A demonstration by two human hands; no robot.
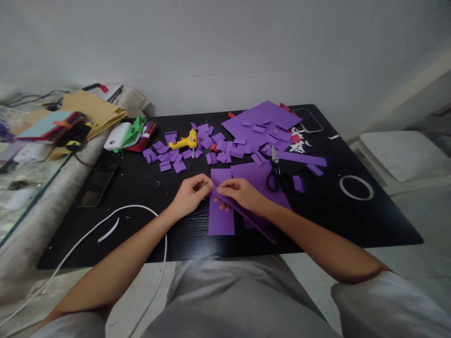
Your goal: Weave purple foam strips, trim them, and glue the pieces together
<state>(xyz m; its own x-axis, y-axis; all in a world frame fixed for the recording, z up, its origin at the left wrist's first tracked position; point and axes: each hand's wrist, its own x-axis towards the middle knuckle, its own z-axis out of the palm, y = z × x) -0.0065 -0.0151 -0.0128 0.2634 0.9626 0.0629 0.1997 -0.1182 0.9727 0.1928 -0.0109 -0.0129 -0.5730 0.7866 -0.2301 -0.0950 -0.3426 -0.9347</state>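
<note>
At center frame, left hand [193, 194] and right hand [246, 195] pinch fingers [229, 183] closed on a purple paper strip [257, 225], folded pieces [179, 166] heaped above, flat sheets [221, 224] unfolded below.

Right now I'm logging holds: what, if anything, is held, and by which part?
A purple strip, pinched at its far end by the left hand and right hand.
</note>
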